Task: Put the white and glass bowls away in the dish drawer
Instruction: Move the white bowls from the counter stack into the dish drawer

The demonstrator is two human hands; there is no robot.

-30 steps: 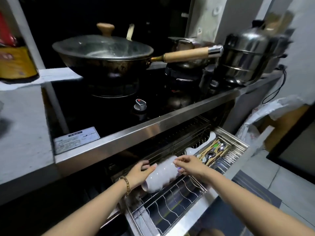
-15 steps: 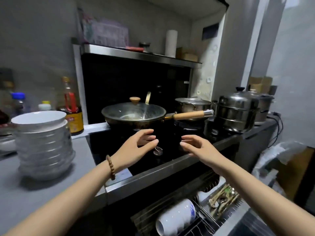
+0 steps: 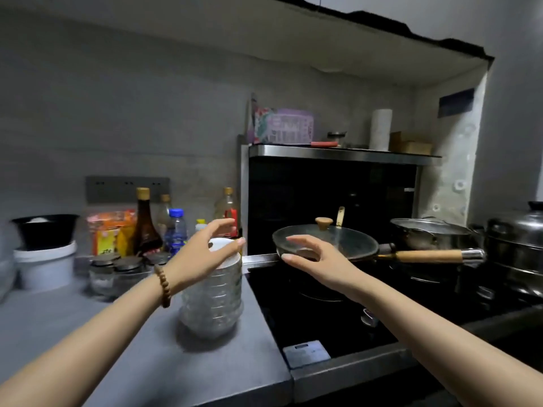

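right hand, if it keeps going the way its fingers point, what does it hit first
Probably the stack of bowls. The right hand is open with its fingers pointing left toward the stack's upper part, nothing between them. Depth is unclear; the lidded pan sits behind the hand.

Single head-worn wide-angle view, no second camera. Looks forward, roughly level, across grey desk [image 3: 141, 359] toward back wall and black cooktop [image 3: 317, 318]. Both forearms enter from bottom corners. Stacked bowls [image 3: 214, 301] close, centre-left; lidded wok [image 3: 326, 243] further back, right of centre. Straight edges bow near frame borders.
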